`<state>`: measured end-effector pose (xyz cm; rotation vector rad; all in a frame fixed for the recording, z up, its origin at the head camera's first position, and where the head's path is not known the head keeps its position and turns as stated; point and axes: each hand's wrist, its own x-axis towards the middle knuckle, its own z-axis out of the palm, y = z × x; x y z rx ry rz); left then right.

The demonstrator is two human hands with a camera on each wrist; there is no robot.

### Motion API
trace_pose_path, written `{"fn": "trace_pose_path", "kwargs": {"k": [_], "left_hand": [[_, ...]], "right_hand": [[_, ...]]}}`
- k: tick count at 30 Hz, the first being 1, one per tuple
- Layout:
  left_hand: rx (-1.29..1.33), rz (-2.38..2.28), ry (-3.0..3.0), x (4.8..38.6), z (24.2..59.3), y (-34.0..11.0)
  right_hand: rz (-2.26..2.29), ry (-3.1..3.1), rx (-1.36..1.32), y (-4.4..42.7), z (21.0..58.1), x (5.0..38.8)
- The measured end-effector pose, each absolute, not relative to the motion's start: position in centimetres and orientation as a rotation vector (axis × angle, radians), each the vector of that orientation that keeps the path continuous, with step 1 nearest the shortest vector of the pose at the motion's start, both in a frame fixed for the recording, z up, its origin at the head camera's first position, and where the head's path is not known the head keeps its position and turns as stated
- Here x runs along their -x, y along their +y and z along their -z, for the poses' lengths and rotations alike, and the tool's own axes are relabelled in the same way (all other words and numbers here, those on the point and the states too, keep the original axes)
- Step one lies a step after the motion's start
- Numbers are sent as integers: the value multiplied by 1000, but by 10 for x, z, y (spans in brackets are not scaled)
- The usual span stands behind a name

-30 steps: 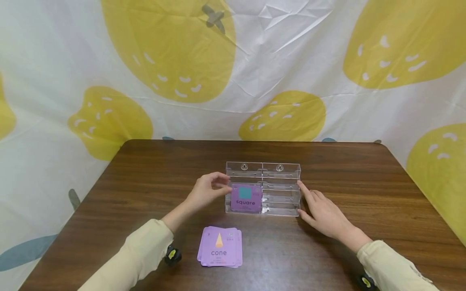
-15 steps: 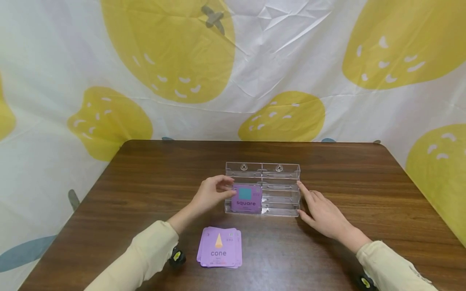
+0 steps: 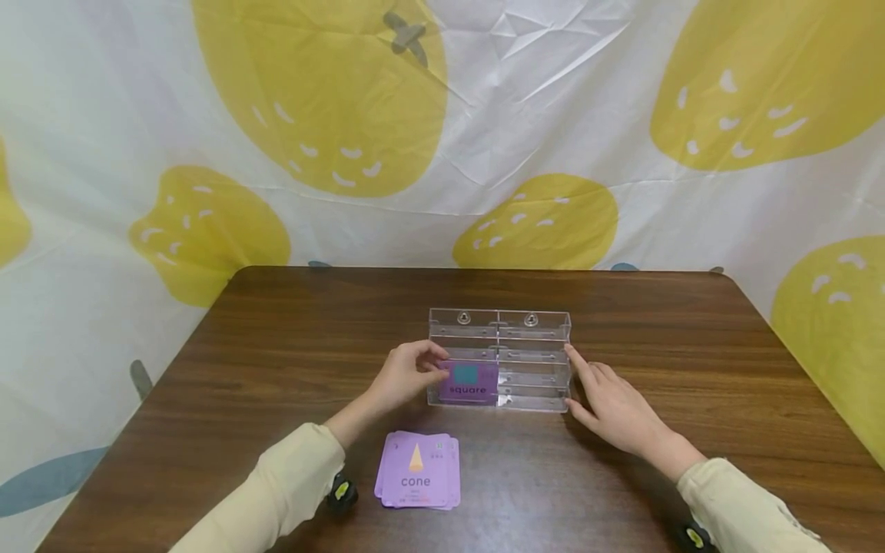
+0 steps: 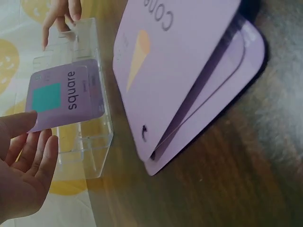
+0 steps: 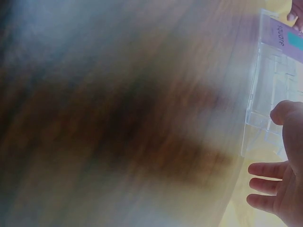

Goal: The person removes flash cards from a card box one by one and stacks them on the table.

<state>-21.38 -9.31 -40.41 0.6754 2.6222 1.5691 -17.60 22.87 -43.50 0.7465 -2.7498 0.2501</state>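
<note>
My left hand [image 3: 403,377] pinches the upper left corner of a purple "square" card [image 3: 469,384] between thumb and fingers. The card's lower edge sits in the front left slot of a clear plastic card rack [image 3: 532,399]. In the left wrist view the card [image 4: 66,94] shows its teal square behind the rack's transparent front lip. My right hand [image 3: 615,407] rests its fingertip and thumb on the rack's right side, its fingers extended. A stack of purple cards [image 3: 417,472] with "cone" on top lies in front of the rack.
The rack stands near the middle of a dark wooden table [image 3: 311,322], with tiered slots in two columns. A lemon-print cloth [image 3: 387,223] hangs behind the table. Dark wrist cameras show below both sleeves.
My left hand has shifted slightly right, then down. The square card has dropped lower and its top leans further back in the slot. My right hand and the stack stay in place.
</note>
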Motion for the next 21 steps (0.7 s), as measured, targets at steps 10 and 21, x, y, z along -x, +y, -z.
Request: {"fn": "trace_pose_path", "kwargs": {"k": [10, 21], "left_hand": [[-702, -1516, 2689, 213, 408, -93], [-700, -1572, 2714, 218, 396, -100]], "right_hand": [[-249, -2754, -743, 228, 435, 176], [-253, -2747, -748, 229, 435, 176]]}}
